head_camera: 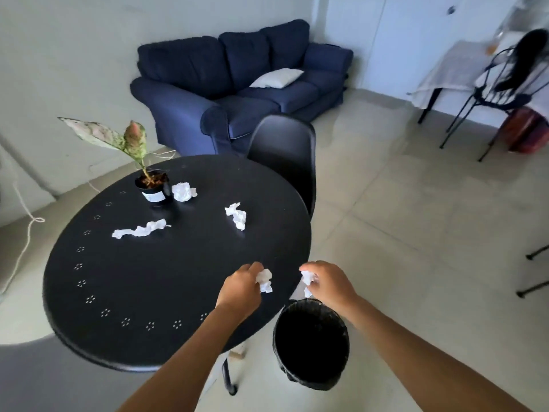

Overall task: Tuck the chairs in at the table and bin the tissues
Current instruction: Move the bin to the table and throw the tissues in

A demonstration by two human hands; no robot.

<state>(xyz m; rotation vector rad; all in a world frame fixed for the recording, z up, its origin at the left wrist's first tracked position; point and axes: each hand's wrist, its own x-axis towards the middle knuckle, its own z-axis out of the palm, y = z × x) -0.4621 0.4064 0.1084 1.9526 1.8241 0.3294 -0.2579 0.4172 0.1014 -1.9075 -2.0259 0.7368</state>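
A round black table (133, 292) fills the left of the view. My left hand (240, 288) is over its right edge, closed on a crumpled white tissue (264, 280). My right hand (329, 282) holds another crumpled tissue (307, 278) just past the table's edge, above the far rim of a black bin (312, 343) on the floor. Three more crumpled tissues lie on the table: one long one (139, 229), one (236, 216) near the middle right, one (183, 191) beside the plant pot. A black chair (283, 153) stands tucked at the table's far side.
A small potted plant (153, 188) stands on the table's far part. A dark blue sofa (237, 90) with a white cushion is against the back wall. Another table with a cloth (451, 69) and a wire chair (499, 93) are at the far right. Pale tiled floor lies between.
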